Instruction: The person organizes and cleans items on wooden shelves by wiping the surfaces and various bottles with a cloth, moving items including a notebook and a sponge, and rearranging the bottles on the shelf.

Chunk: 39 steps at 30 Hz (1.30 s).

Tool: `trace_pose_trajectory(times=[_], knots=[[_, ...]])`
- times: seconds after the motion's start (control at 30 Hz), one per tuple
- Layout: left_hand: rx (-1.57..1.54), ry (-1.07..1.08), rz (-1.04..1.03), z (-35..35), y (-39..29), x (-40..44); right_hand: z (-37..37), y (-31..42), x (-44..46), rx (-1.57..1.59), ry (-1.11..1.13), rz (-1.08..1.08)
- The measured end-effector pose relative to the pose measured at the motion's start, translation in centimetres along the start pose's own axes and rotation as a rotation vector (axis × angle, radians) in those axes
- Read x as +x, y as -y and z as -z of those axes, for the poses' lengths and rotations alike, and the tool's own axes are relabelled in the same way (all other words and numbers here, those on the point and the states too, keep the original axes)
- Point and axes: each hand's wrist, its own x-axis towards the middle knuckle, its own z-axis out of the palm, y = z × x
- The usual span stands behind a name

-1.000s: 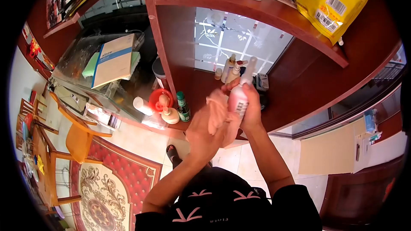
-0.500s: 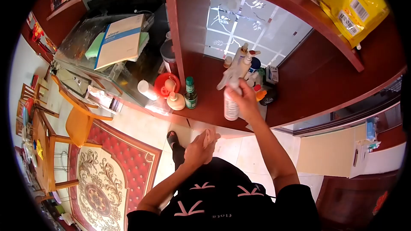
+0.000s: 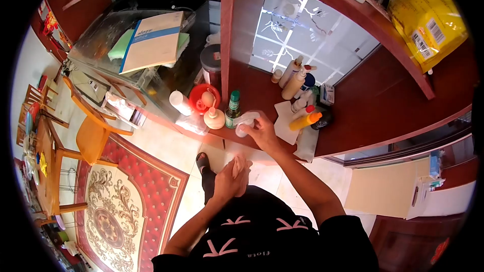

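My right hand (image 3: 262,132) is closed round the upper part of a clear spray bottle (image 3: 246,125), which stands at the shelf's front edge beside a green-capped bottle (image 3: 233,110). A beige pump bottle (image 3: 214,118) is just left of that. Lower down, near my body, my left hand (image 3: 232,177) is closed on a pinkish cloth (image 3: 240,166), partly hidden by the fingers. To the right of my right hand, an orange bottle (image 3: 305,121) lies near a white sheet (image 3: 285,125).
Several bottles (image 3: 294,84) stand further back on the red-brown shelf (image 3: 353,121). A red bowl (image 3: 204,98) and white bottle (image 3: 180,103) are at left, below a notebook (image 3: 153,40) on a glass tank. A yellow bag (image 3: 428,25) sits on the upper shelf.
My right hand has carried the spray bottle left and down, beside the green-capped bottle. My left hand has parted from it and dropped toward my body with the cloth. The view has shifted.
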Motion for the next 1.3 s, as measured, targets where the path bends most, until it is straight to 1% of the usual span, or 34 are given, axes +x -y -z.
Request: trace_pose_trajectory(times=[0.1, 0.2, 0.3, 0.4, 0.43, 0.53, 0.63, 0.7, 0.73, 0.77, 0.87, 0.9, 1.0, 1.03, 1.13, 1.17, 1.27, 1.3], knots=[[-0.014, 0.019, 0.002, -0.3, 0.2, 0.4, -0.3, -0.3, -0.3, -0.032, 0.004, -0.031], [-0.056, 0.061, 0.016, 0.0, -0.5, 0.7, 0.3, 0.1, -0.2, -0.067, 0.085, -0.004], [-0.057, 0.075, 0.009, -0.1, -0.5, 1.0, 1.0, 2.3, -0.8, 0.157, 0.102, -0.044], [-0.066, 0.043, -0.002, 0.0, -0.7, 1.2, 3.5, 0.5, -0.7, 0.072, 0.073, -0.05], [-0.082, 0.052, 0.012, -0.1, -0.6, 1.3, 4.0, 0.2, -0.4, 0.088, -0.014, -0.08], [-0.101, 0.079, 0.047, 0.1, 0.0, 1.1, 5.5, -1.4, 3.7, 0.0, -0.26, -0.228], [-0.073, 0.07, 0.07, 0.7, 0.3, 1.0, 6.6, -2.6, 8.8, -0.192, -0.348, -0.23], [-0.063, 0.039, 0.115, 1.4, -0.4, 0.8, 6.9, -6.5, 12.0, -0.596, -0.441, -0.042], [-0.079, 0.032, 0.126, 1.7, -0.2, 0.8, 6.8, -6.8, 13.3, -0.797, -0.485, 0.056], [-0.096, 0.026, 0.139, 2.0, 0.0, 0.7, 7.0, -7.1, 14.2, -0.849, -0.473, 0.049], [-0.129, -0.025, 0.166, 2.6, 0.7, 0.2, 7.8, -7.8, 16.7, -0.848, -0.367, -0.229], [-0.138, -0.048, 0.176, 2.8, 0.8, 0.2, 7.0, -6.2, 16.7, -0.981, -0.376, -0.257], [-0.134, -0.047, 0.218, 4.0, 0.5, -0.1, 6.8, -5.7, 17.2, -1.157, -0.269, -0.361], [-0.151, -0.059, 0.217, 4.2, 0.4, -0.1, 6.4, -4.9, 16.8, -1.365, -0.213, -0.265], [-0.196, -0.08, 0.215, 4.4, 0.3, 0.1, 6.8, -5.2, 16.7, -1.233, -0.213, -0.334], [-0.205, -0.075, 0.22, 4.3, 0.7, 0.1, 7.1, -5.9, 16.8, -1.246, -0.234, -0.311], [-0.195, -0.054, 0.211, 4.0, 0.6, 0.3, 7.1, -4.9, 15.9, -1.355, -0.196, -0.238], [-0.187, -0.045, 0.204, 3.9, 0.5, 0.3, 7.0, -5.2, 15.5, -1.291, -0.241, -0.225]])
